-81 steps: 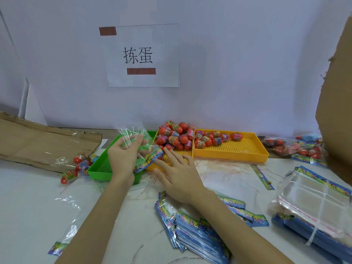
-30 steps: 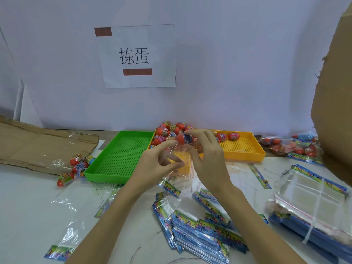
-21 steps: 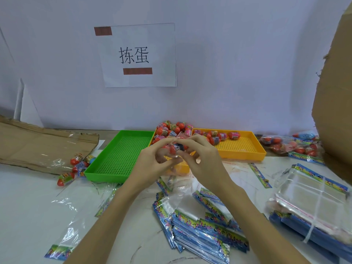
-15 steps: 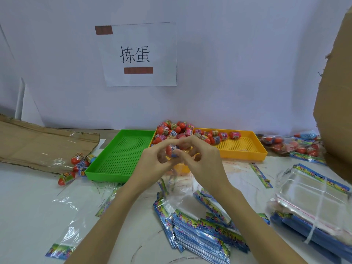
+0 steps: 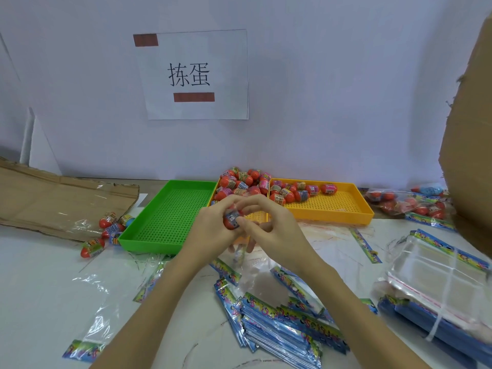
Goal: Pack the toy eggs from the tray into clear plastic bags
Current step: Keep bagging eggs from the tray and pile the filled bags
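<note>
My left hand (image 5: 210, 230) and my right hand (image 5: 277, 227) meet in front of the trays, fingers curled around a red toy egg (image 5: 231, 221) with a printed label. A clear plastic bag (image 5: 243, 255) hangs below the two hands; which fingers pinch its mouth is hidden. Behind them the orange tray (image 5: 332, 209) holds a heap of red toy eggs (image 5: 245, 182) at its left end and several more along the back.
An empty green tray (image 5: 170, 217) lies left of the orange one. Loose eggs (image 5: 106, 230) sit by flattened cardboard (image 5: 61, 201). A stack of flat bags (image 5: 282, 331) lies near me, bundled bags (image 5: 436, 283) at right, filled bags (image 5: 410, 203) far right.
My left hand dropped an earlier bag near the green tray. Both hands then came together with an egg and a new bag, and the egg has sunk lower between my fingers.
</note>
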Demonstrator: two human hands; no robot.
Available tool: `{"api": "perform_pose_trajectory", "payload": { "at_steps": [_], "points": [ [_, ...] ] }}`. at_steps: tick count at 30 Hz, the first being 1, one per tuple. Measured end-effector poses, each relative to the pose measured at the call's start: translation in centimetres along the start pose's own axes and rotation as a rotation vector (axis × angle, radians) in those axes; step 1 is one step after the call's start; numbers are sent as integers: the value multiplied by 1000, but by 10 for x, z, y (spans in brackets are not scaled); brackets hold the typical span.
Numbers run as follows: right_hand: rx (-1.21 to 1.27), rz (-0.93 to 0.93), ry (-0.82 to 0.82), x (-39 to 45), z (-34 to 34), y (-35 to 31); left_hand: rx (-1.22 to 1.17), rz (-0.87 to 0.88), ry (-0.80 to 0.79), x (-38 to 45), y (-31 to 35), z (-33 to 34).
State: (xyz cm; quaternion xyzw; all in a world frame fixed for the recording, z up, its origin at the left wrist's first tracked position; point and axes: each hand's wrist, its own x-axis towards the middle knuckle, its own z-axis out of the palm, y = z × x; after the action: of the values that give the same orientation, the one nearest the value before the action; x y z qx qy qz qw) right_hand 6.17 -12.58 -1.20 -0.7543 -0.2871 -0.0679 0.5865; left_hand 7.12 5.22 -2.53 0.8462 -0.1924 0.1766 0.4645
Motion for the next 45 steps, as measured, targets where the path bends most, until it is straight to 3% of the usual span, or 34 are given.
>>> {"api": "perform_pose_trajectory", "payload": {
  "at_steps": [3,9,17,28,35,40,45],
  "points": [
    [-31,14,54,0,0,3,56,0,-15,-1,1,3],
    [-76,65,231,4,-11,8,-362,-231,-136,2,5,-8],
    [115,125,210,2,-4,11,-543,-238,-132,2,11,-9],
    [122,149,-6,1,-5,5,-520,-257,-112,3,14,-12],
    [84,165,-50,2,-9,8,-537,-285,-126,3,13,-13],
    [-16,98,19,2,-14,12,-401,-301,-138,3,10,-12],
    [80,71,147,4,-11,6,-394,-269,-152,3,7,-16]
  ]
}}
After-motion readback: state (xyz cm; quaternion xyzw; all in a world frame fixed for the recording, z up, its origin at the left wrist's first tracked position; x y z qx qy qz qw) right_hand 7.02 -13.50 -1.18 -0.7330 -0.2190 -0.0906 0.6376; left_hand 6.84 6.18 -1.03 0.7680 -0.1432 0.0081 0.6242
